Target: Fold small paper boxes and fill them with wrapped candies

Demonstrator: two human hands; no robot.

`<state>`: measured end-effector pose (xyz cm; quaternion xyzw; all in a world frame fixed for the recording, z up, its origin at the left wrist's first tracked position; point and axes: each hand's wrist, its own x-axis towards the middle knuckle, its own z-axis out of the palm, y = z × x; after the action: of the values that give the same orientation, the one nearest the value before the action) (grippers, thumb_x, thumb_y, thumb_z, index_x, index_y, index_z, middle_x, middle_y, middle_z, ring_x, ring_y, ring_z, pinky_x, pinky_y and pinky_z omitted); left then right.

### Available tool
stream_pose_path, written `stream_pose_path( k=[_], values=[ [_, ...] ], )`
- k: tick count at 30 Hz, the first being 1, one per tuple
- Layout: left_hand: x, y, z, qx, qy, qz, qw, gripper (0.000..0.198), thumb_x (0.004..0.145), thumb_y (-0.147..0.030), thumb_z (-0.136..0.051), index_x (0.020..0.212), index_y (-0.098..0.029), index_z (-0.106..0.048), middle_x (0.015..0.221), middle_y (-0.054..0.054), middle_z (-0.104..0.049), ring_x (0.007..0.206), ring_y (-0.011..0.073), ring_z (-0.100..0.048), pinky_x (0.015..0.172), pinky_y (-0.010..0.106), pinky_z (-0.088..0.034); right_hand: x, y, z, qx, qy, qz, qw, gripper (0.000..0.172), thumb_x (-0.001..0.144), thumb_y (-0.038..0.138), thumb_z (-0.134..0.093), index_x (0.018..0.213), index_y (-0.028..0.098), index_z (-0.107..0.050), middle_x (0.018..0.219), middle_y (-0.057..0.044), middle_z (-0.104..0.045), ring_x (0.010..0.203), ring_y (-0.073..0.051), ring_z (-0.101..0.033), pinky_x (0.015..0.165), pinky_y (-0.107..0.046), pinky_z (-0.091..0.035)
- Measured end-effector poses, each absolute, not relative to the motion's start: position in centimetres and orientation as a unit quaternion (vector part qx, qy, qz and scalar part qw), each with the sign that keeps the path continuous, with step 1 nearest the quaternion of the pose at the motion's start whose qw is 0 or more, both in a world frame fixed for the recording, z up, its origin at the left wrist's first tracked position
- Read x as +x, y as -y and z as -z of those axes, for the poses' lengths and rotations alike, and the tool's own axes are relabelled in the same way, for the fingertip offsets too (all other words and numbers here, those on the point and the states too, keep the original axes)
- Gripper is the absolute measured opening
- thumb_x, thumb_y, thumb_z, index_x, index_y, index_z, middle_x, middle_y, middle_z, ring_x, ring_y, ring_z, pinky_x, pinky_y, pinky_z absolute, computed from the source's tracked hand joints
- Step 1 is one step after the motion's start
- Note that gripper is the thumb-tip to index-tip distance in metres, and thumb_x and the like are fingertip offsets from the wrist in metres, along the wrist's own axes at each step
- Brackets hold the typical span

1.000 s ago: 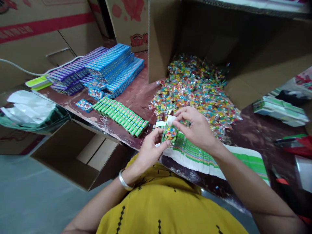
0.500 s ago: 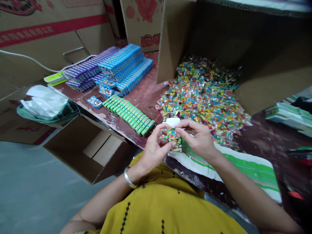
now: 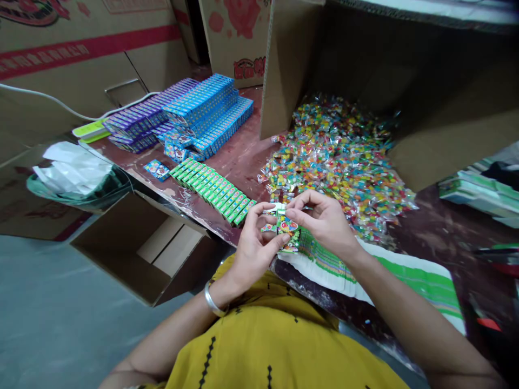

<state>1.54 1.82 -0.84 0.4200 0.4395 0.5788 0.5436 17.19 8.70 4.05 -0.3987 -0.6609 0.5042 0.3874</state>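
Note:
A small printed green box (image 3: 288,235) is held upright in my left hand (image 3: 253,251), the thumb across its front and the fingers around its side and back. My right hand (image 3: 326,221) pinches the top of that box, where a white flap is partly folded down. Beneath the right wrist lies a long row of flat green-and-white cartons (image 3: 413,281). Just beyond both hands spreads a heap of small clear packets of colourful candy (image 3: 336,162). To the left of my hands stands a row of closed green boxes (image 3: 214,189).
Stacked blue boxes (image 3: 211,108) and purple boxes (image 3: 150,111) stand at the table's back left. A large cardboard box (image 3: 284,65) lies open around the heap. Below the table's left edge are an open carton (image 3: 121,254) and a basket (image 3: 44,189) holding white sheets.
The white flap that stood up at the box's top is now bent down. My right fingers have shifted slightly left over the box's top, while the left hand keeps its hold.

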Motion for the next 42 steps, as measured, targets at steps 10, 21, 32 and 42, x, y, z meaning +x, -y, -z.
stream_pose_path(
  k=[10,21,32,42],
  values=[
    [0.2,-0.7,1.2,0.503,-0.471,-0.52,0.505,0.069,0.086,-0.024,-0.069,0.149,-0.034,-0.042,0.11,0.004,-0.054,0.063,0.0066,-0.051,0.063,0.024,-0.053,17.3,-10.2,-4.7,-0.419,0.691,-0.504,0.304,0.026,0.08,0.041,-0.078,0.071,0.018,-0.068,0.069,-0.001,-0.067,0.063,-0.014,-0.059,0.06,-0.028,-0.047],
    [-1.4,-0.4,1.7,0.458,-0.468,-0.53,0.539,0.048,0.084,-0.025,-0.071,0.128,-0.027,-0.053,0.106,0.004,-0.055,0.074,0.0116,-0.056,0.06,0.022,-0.051,16.9,-7.4,-4.0,-0.301,0.903,-0.2,0.232,0.041,0.083,0.041,-0.075,0.122,0.029,-0.066,0.124,-0.009,-0.069,0.117,-0.033,-0.063,0.099,-0.052,-0.052],
    [-2.3,0.2,1.4,0.494,-0.541,-0.502,0.461,0.044,0.087,-0.021,-0.066,0.126,-0.023,-0.047,0.103,0.004,-0.062,0.08,0.0144,-0.061,0.068,0.026,-0.051,13.7,-4.9,-2.3,-0.275,0.946,-0.059,0.161,0.076,0.082,0.021,-0.066,0.151,0.016,-0.037,0.134,-0.019,-0.06,0.122,-0.038,-0.056,0.104,-0.054,-0.048],
    [-11.1,-0.8,0.6,0.504,-0.661,-0.473,0.29,0.03,0.091,-0.038,-0.063,0.113,-0.018,-0.061,0.096,0.005,-0.07,0.077,0.0167,-0.069,0.071,0.028,-0.053,13.5,-10.2,-1.0,-0.372,0.861,-0.271,0.216,0.041,0.08,0.038,-0.072,0.117,0.026,-0.061,0.117,-0.008,-0.064,0.111,-0.028,-0.063,0.098,-0.045,-0.05]
  ],
)
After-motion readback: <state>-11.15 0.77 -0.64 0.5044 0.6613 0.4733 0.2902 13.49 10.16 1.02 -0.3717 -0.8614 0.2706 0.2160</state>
